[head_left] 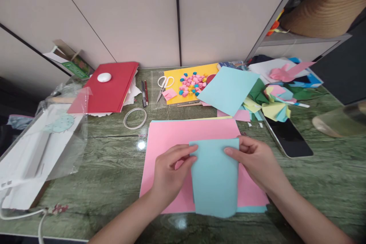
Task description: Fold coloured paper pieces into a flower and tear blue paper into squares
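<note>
A light blue sheet of paper (pixel 215 179), bent over on itself, is held upright above a stack of pink paper (pixel 168 133). My left hand (pixel 173 167) pinches its upper left edge between thumb and fingers. At the upper right corner, my right hand (pixel 256 156) grips it with the thumb in front and the fingers behind. The sheet's lower end curves loosely near the front edge of the stack.
Behind the stack lie scissors (pixel 164 85), a tape roll (pixel 135 118), a yellow sheet (pixel 171 74) with small paper balls, and a light blue square (pixel 230 89). A phone (pixel 291 137) lies at the right, a red folder (pixel 111 91) at the back left.
</note>
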Available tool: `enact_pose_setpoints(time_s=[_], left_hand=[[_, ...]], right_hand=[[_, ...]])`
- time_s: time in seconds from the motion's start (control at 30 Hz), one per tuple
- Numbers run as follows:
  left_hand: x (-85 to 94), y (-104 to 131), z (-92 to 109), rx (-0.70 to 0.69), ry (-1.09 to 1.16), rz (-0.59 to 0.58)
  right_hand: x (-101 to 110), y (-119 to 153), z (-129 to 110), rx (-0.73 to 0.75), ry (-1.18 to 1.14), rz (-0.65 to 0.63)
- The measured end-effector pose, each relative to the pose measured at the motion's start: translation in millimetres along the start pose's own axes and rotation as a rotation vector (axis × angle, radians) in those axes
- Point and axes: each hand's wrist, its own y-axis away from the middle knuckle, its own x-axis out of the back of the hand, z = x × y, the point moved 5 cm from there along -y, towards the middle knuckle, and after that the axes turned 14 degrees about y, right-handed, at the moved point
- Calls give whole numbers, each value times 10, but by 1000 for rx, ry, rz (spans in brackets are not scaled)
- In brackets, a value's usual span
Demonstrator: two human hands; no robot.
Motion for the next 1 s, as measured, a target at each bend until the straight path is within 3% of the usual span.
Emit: enact_pose_setpoints(time_s=[0.1, 0.3, 0.6, 1.0], left_hand=[[3, -9, -15, 23, -3, 22], [1, -19, -6, 35, 12, 33], [-12, -4, 33, -13, 20, 31], [-28, -13, 57, -17, 27, -4]], right_hand=[[7, -8, 8, -48, -118, -50], [58, -28, -4, -53, -206, -23], [92, -15, -9, 5, -109, 24], [95, -24, -10, 12, -180, 37]])
